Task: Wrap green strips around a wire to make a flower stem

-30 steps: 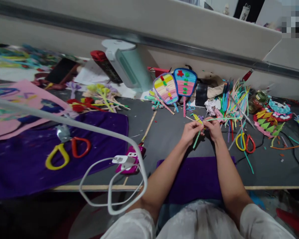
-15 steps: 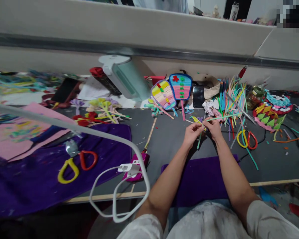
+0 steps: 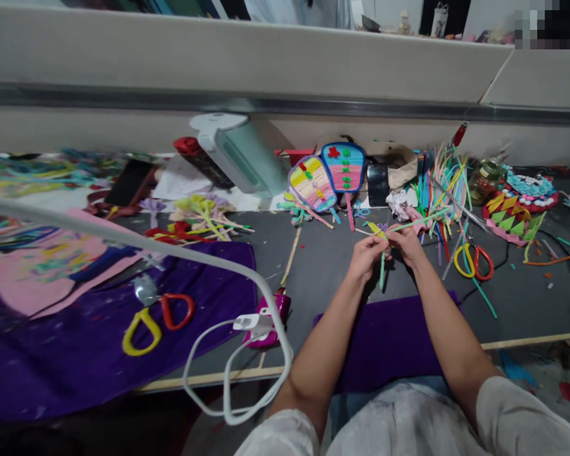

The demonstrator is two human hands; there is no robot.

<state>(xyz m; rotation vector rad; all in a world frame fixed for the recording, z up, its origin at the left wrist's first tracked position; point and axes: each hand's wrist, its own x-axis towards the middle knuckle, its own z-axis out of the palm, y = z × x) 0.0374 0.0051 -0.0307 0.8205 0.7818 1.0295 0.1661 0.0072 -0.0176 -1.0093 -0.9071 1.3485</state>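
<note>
My left hand (image 3: 367,254) is closed in a pinch on a small piece made of pipe cleaners, with a yellow part (image 3: 376,230) showing above the fingers. A twisted green pipe cleaner end (image 3: 382,273) hangs below the fingertips. Close beside it, fingertips nearly touching, my right hand (image 3: 406,246) pinches a long pale green pipe cleaner (image 3: 422,221) that sticks out to the right. The fingers hide where the pieces join. Two fan-shaped pipe cleaner pieces, one striped yellow and pink (image 3: 312,183) and one blue and pink (image 3: 344,166), lean behind my hands.
Scissors with yellow and red handles (image 3: 473,261) lie to the right, below a pipe cleaner bundle (image 3: 444,190). A glass jar (image 3: 486,180) stands behind. Leftward are a pale green kettle (image 3: 247,155), a white cable (image 3: 266,304), larger scissors (image 3: 159,316) and purple cloth (image 3: 90,354).
The view has shifted slightly, so the table things sit a little lower and, at left, further right. My hands stay together, and the hanging green end now points straighter down.
</note>
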